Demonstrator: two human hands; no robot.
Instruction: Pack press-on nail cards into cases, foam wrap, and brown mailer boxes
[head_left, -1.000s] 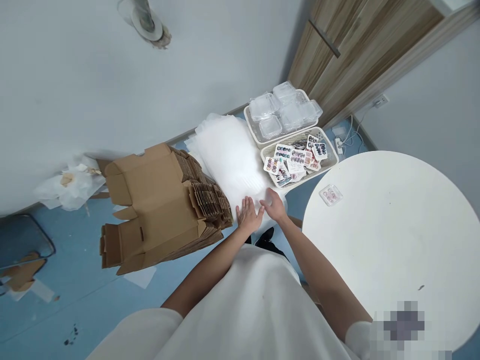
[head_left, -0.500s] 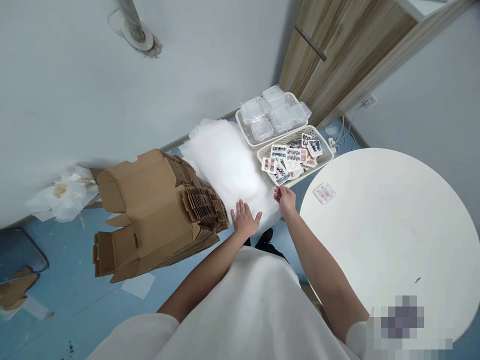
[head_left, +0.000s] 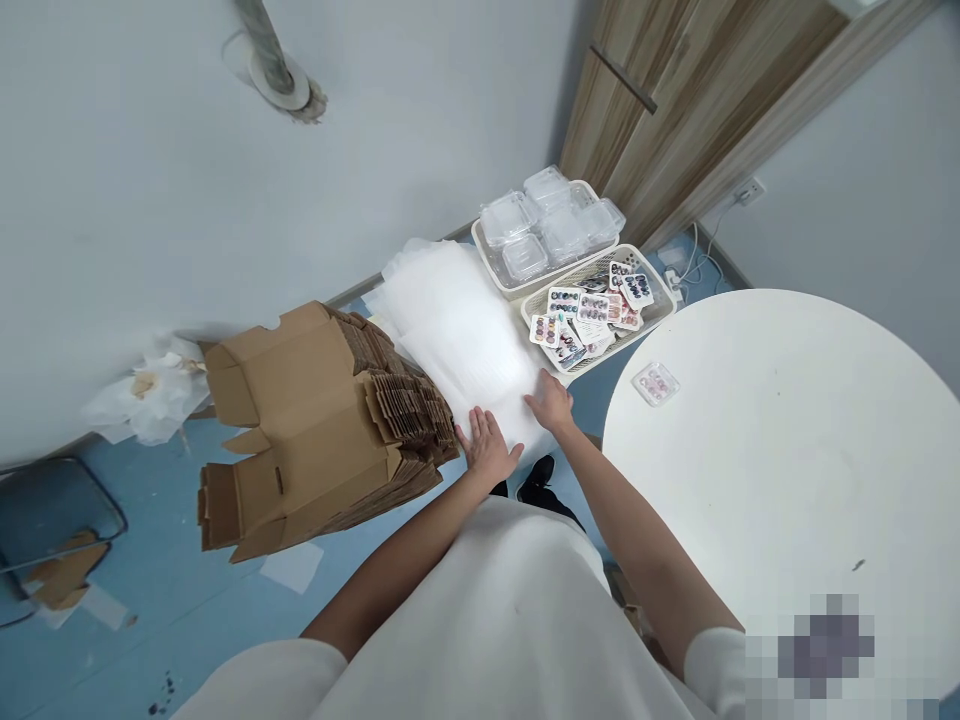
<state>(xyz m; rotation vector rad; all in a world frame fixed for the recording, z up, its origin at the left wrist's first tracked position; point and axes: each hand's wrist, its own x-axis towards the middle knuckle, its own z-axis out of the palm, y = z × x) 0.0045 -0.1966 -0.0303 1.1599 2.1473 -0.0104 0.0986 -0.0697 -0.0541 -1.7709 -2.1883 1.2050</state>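
A stack of thin white sheets, apparently packing foam (head_left: pixel 465 320), lies in front of me. My left hand (head_left: pixel 487 447) rests flat on its near edge, fingers spread. At the stack's right edge is my right hand (head_left: pixel 551 403), its thumb apart from the fingers and touching the white sheets; some fingertips are hidden. Just beyond it stands a cream basket (head_left: pixel 622 345) filled with cards of small coloured oval pieces (head_left: pixel 594 307). Left of the stack lies a pile of flattened brown cardboard boxes (head_left: pixel 315 400).
Behind, another basket (head_left: pixel 495 275) holds several clear plastic boxes (head_left: pixel 564 235). A round white table (head_left: pixel 757 430) on the right bears a small clear case (head_left: pixel 656 384). A wooden cabinet (head_left: pixel 622 130) and cables (head_left: pixel 697 255) are behind. Crumpled white wrapping (head_left: pixel 154 400) and a dark-framed chair (head_left: pixel 60 510) are at left.
My right hand has moved slightly left from beside the basket's near corner onto the edge of the white sheets, and its pinched fingers have spread. My left hand stays nearly in place.
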